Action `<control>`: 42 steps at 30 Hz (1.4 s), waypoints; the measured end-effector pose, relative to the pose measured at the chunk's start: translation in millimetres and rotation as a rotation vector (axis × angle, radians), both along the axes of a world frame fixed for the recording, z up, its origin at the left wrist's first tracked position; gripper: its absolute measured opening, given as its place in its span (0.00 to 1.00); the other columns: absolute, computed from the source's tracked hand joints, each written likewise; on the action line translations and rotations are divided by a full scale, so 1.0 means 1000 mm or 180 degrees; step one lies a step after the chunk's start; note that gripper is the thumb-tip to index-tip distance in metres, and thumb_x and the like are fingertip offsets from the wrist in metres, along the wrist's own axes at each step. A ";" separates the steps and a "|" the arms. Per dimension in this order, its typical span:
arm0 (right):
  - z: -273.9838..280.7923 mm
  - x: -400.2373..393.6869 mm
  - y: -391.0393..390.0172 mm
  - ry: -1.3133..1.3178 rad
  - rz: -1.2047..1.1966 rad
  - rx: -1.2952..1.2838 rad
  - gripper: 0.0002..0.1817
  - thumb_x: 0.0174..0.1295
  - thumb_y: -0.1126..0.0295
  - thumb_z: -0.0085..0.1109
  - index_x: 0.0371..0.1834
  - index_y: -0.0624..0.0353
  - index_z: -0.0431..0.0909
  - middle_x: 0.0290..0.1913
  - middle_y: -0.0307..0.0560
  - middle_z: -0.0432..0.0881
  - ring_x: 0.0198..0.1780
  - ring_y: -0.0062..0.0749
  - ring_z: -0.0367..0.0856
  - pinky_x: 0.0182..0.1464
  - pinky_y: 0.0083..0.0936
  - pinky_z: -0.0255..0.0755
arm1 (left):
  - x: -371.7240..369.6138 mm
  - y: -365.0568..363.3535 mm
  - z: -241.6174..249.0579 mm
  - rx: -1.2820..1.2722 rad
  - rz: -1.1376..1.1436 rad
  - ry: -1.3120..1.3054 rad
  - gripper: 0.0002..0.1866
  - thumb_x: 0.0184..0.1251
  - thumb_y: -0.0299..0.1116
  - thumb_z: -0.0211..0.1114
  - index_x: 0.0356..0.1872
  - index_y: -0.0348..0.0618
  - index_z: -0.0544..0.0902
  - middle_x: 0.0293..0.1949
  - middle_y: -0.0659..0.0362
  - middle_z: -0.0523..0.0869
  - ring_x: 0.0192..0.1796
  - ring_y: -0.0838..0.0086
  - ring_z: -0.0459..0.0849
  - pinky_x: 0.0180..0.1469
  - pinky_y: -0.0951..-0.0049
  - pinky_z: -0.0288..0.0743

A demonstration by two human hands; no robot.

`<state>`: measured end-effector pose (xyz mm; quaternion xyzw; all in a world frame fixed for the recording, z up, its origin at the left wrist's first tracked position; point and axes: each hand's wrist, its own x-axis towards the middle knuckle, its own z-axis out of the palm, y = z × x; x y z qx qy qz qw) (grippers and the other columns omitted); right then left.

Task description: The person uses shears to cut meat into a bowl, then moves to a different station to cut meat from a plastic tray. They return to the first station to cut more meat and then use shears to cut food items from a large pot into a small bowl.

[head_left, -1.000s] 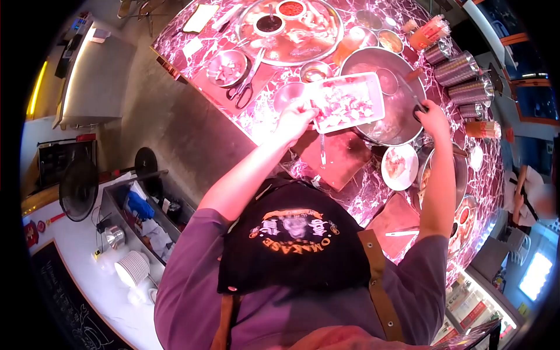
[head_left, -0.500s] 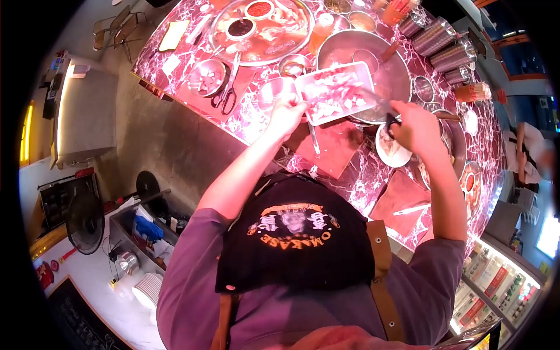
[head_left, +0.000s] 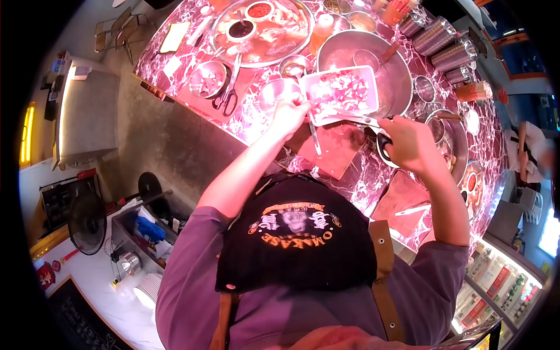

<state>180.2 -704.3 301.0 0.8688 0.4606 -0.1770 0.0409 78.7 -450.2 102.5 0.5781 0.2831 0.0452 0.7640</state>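
Observation:
My left hand [head_left: 291,114] is closed on the near left corner of a white rectangular tray [head_left: 377,100]. Small pale and pinkish cut food pieces [head_left: 345,87] fill much of the tray, which overlaps a wide metal pot [head_left: 402,73] in this view. In my right hand [head_left: 410,144] is a pair of scissors [head_left: 366,120] with black handles. Its blades point left along the tray's near edge. Below the tray lie a reddish-brown board [head_left: 335,153] and a thin metal utensil [head_left: 315,140]. A white plate sits mostly hidden behind my right hand.
A large platter [head_left: 262,58] of food with two sauce bowls stands at the back. On the left are a bowl of pieces [head_left: 208,79] and another pair of scissors [head_left: 226,100]. Metal cups [head_left: 454,54] line the right. A person [head_left: 528,151] is at the far right.
The scissors have come down from over the food pieces to the tray's near edge, with my right hand lower and slightly left. The tray has shifted slightly right and levelled out.

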 end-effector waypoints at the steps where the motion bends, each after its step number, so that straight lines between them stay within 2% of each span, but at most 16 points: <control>1: -0.007 0.004 -0.004 -0.0007 -0.0016 0.0008 0.26 0.54 0.72 0.64 0.60 0.54 0.79 0.42 0.52 0.82 0.46 0.51 0.83 0.49 0.41 0.77 | 0.001 0.001 -0.002 -0.0002 -0.0029 -0.0056 0.11 0.72 0.26 0.65 0.29 0.48 0.74 0.35 0.61 0.86 0.38 0.75 0.88 0.36 0.74 0.80; 5: 0.001 0.011 -0.010 -0.0072 -0.0302 0.0074 0.28 0.55 0.75 0.63 0.64 0.54 0.79 0.46 0.54 0.84 0.49 0.50 0.84 0.52 0.40 0.77 | 0.003 0.001 -0.007 -0.0193 0.0030 -0.0040 0.10 0.72 0.25 0.65 0.30 0.47 0.76 0.35 0.62 0.86 0.38 0.76 0.88 0.37 0.73 0.81; 7: -0.001 0.025 -0.029 -0.0018 -0.0373 0.0729 0.28 0.55 0.75 0.62 0.64 0.56 0.79 0.52 0.56 0.84 0.52 0.52 0.84 0.56 0.38 0.77 | 0.003 0.002 -0.009 -0.0225 0.0065 -0.0009 0.09 0.72 0.25 0.65 0.31 0.47 0.76 0.35 0.61 0.86 0.38 0.76 0.88 0.37 0.73 0.82; 9: 0.006 0.040 -0.038 0.0231 -0.0624 0.0671 0.28 0.55 0.79 0.62 0.64 0.57 0.79 0.54 0.54 0.86 0.52 0.44 0.86 0.57 0.32 0.77 | 0.003 0.004 -0.012 -0.0256 0.0078 0.0010 0.08 0.72 0.25 0.65 0.31 0.46 0.77 0.35 0.61 0.86 0.38 0.76 0.88 0.37 0.73 0.82; 11: 0.011 0.056 -0.045 0.1266 -0.1407 0.1088 0.27 0.58 0.77 0.63 0.64 0.60 0.78 0.50 0.54 0.87 0.48 0.37 0.87 0.52 0.31 0.78 | 0.004 0.003 -0.016 -0.0466 0.0235 0.0067 0.07 0.72 0.26 0.64 0.33 0.45 0.77 0.36 0.60 0.87 0.37 0.75 0.88 0.37 0.73 0.82; 12: 0.016 0.062 -0.045 0.1402 -0.1712 0.1106 0.28 0.57 0.88 0.59 0.64 0.60 0.79 0.47 0.43 0.85 0.47 0.22 0.81 0.52 0.23 0.75 | 0.004 0.005 -0.022 -0.0443 0.0285 0.0047 0.06 0.73 0.26 0.64 0.33 0.44 0.77 0.36 0.59 0.87 0.36 0.75 0.87 0.36 0.74 0.81; 15: -0.025 0.113 -0.061 0.1289 -0.1698 0.1444 0.25 0.58 0.85 0.60 0.61 0.64 0.79 0.44 0.43 0.86 0.46 0.24 0.83 0.51 0.24 0.76 | -0.002 0.006 -0.014 -0.0474 0.0351 0.0002 0.06 0.73 0.26 0.63 0.34 0.44 0.77 0.35 0.59 0.87 0.35 0.75 0.87 0.36 0.74 0.82; 20: -0.127 0.193 -0.032 0.0487 -0.1745 0.1069 0.23 0.57 0.70 0.69 0.58 0.61 0.82 0.44 0.52 0.88 0.45 0.34 0.86 0.52 0.28 0.76 | -0.013 0.008 0.002 -0.0633 0.0578 -0.0144 0.09 0.70 0.24 0.65 0.28 0.46 0.77 0.29 0.64 0.83 0.31 0.79 0.84 0.32 0.79 0.80; 22: -0.150 0.207 -0.023 0.0397 -0.2016 0.0507 0.26 0.56 0.59 0.69 0.57 0.57 0.83 0.52 0.54 0.87 0.56 0.48 0.85 0.59 0.35 0.76 | -0.017 0.011 -0.001 -0.0539 0.0607 -0.0084 0.09 0.70 0.24 0.65 0.28 0.45 0.77 0.29 0.64 0.83 0.30 0.79 0.84 0.31 0.79 0.79; 25: -0.100 0.181 -0.025 -0.0010 -0.1659 0.0679 0.27 0.55 0.59 0.68 0.60 0.55 0.81 0.52 0.55 0.87 0.52 0.49 0.87 0.57 0.37 0.78 | -0.024 0.020 0.007 -0.0408 0.0527 0.0044 0.07 0.72 0.29 0.65 0.33 0.44 0.76 0.31 0.59 0.86 0.26 0.77 0.84 0.21 0.78 0.75; 27: -0.072 0.157 -0.045 0.0118 -0.1264 0.1421 0.25 0.57 0.65 0.66 0.60 0.55 0.80 0.50 0.55 0.88 0.48 0.47 0.88 0.54 0.36 0.78 | -0.023 0.019 0.004 -0.0277 0.0593 -0.0162 0.09 0.72 0.29 0.65 0.31 0.45 0.75 0.29 0.58 0.86 0.22 0.79 0.81 0.13 0.79 0.65; 29: -0.011 0.101 -0.035 0.0426 -0.1206 0.1261 0.25 0.57 0.70 0.64 0.60 0.57 0.79 0.47 0.55 0.88 0.46 0.44 0.88 0.52 0.33 0.79 | -0.022 0.020 0.020 -0.0109 0.0468 -0.0058 0.10 0.72 0.30 0.66 0.30 0.45 0.74 0.25 0.61 0.83 0.18 0.80 0.78 0.08 0.79 0.58; 32: 0.026 0.044 -0.015 0.0638 -0.0607 0.0785 0.30 0.51 0.76 0.65 0.62 0.55 0.79 0.46 0.51 0.86 0.43 0.37 0.86 0.50 0.29 0.78 | -0.017 0.018 0.025 -0.0248 0.0290 -0.0003 0.10 0.72 0.29 0.66 0.31 0.45 0.74 0.25 0.62 0.82 0.20 0.81 0.78 0.13 0.80 0.66; 35: 0.019 0.015 -0.001 0.0074 0.0209 0.0355 0.28 0.50 0.72 0.67 0.59 0.55 0.80 0.44 0.51 0.84 0.45 0.47 0.85 0.49 0.37 0.79 | -0.009 0.012 0.015 -0.0061 0.0262 -0.0234 0.10 0.72 0.26 0.65 0.30 0.45 0.74 0.27 0.61 0.83 0.23 0.81 0.80 0.23 0.79 0.76; 38: -0.016 0.006 0.006 -0.0615 0.0776 0.0587 0.17 0.53 0.70 0.63 0.48 0.56 0.80 0.33 0.45 0.79 0.37 0.42 0.84 0.41 0.36 0.80 | -0.006 0.008 0.005 0.0046 -0.0030 -0.0245 0.09 0.72 0.24 0.64 0.30 0.45 0.75 0.30 0.61 0.84 0.28 0.80 0.82 0.33 0.77 0.82; 42: -0.029 -0.001 -0.006 -0.0624 0.0378 0.0426 0.19 0.56 0.75 0.59 0.53 0.54 0.79 0.34 0.45 0.80 0.39 0.42 0.85 0.41 0.36 0.80 | -0.002 0.002 -0.005 0.0072 -0.0155 -0.0335 0.10 0.72 0.24 0.64 0.30 0.44 0.75 0.34 0.60 0.85 0.33 0.76 0.85 0.36 0.74 0.84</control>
